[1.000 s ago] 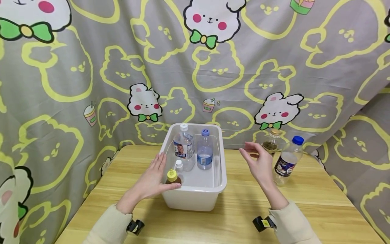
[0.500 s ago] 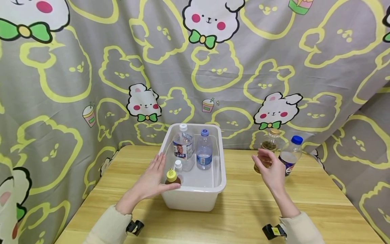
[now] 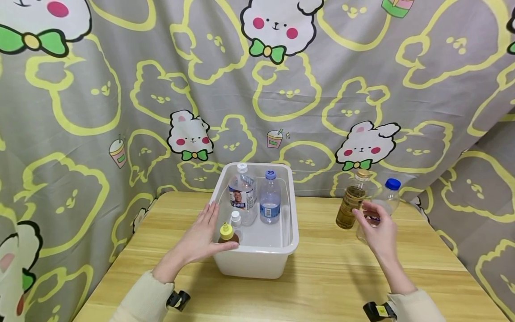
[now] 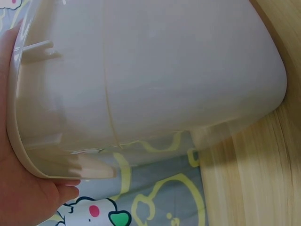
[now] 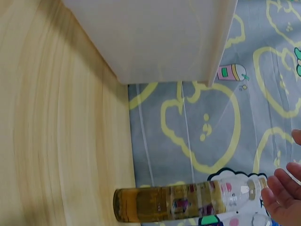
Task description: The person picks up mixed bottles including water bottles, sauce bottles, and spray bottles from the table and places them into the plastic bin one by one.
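Note:
My left hand (image 3: 201, 235) rests on the white plastic tub (image 3: 257, 264), its straight fingers along the left rim and its thumb at the front corner. In the left wrist view the tub's side wall (image 4: 188, 70) fills most of the frame. With fingers loosely bent and apart, my right hand (image 3: 378, 228) holds nothing. In the head view it overlaps the blue-capped plastic bottle (image 3: 392, 184), hiding most of its label. Just left of this hand stands an upright bottle of brownish-yellow liquid (image 3: 351, 205). In the right wrist view that bottle (image 5: 188, 201) lies beside the fingertips.
Inside the tub stand a clear white-capped bottle (image 3: 242, 197), a blue-tinted bottle (image 3: 270, 201), a small white-capped bottle (image 3: 236, 218) and a yellow-nozzled squeeze bottle (image 3: 227, 232). A patterned cloth (image 3: 306, 89) hangs behind the wooden table (image 3: 322, 259).
My right hand has moved right and slightly down, past the brownish-yellow bottle to the front of the blue-capped bottle. My left hand has stayed on the tub's rim.

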Demonstrator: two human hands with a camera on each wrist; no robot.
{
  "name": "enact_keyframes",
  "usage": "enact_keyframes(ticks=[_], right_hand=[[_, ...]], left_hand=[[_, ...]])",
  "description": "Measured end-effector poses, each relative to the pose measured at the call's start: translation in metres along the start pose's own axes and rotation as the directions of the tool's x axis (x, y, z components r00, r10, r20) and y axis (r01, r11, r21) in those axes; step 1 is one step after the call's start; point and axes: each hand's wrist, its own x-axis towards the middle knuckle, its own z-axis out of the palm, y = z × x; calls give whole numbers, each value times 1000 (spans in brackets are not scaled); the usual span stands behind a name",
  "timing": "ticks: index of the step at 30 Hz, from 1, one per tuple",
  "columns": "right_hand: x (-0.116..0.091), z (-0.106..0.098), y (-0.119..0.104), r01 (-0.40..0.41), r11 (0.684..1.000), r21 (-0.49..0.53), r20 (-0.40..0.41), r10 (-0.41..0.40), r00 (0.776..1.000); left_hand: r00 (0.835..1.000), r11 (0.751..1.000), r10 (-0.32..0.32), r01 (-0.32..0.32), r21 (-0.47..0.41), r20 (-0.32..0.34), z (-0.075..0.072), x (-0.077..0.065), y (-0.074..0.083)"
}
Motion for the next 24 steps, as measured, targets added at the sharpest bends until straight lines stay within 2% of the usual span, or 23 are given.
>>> enact_keyframes(ticks=[1,3,6,7,9,10,12,13,14,17,20,21,23,24], right_hand=[[2,0,12,18,998,60,-9,-18,1000],[7,-2,32,15,996,83,-10,-14,1000],[22,1,93,37,983,182,-33,-31,999],[28,3,119,38,981,191,-43,-31,999],[37,4,156,36,983,181,-56,-26,998],[41,4,171,45,976,212,-67,-31,997],[43,0,170,24,982,186,-74,-10,997],[42,-3,161,14,980,198,-79,1,997],[40,-6,146,7,975,223,-88,13,996],[31,-16,83,-33,988,153,-119,52,992],[27,-21,45,-62,992,111,-155,79,985],[26,-22,38,-74,994,75,-163,85,983],[30,-24,40,-82,994,77,-176,95,980],[34,-24,52,-71,988,138,-179,95,979]], left_hand=[[1000,1000,1,-1,0,-4,0,0,0],[1000,1000,2,-2,0,-12,0,0,0],[1000,1000,2,-3,-5,-18,1,0,0],[1000,1000,-1,1,-6,-15,1,0,0],[1000,1000,-1,1,-7,-13,1,0,0],[1000,1000,-1,1,-4,-12,1,0,0],[1000,1000,0,0,-3,-10,1,0,0],[1000,1000,4,-4,0,-13,1,0,0],[1000,1000,7,-7,2,-16,1,0,0],[1000,1000,7,-7,5,-20,1,0,0],[1000,1000,7,-7,6,-22,1,0,0],[1000,1000,4,-4,6,-20,1,0,0],[1000,1000,1,-1,5,-16,2,0,-1],[1000,1000,0,0,4,-14,2,0,-1]])
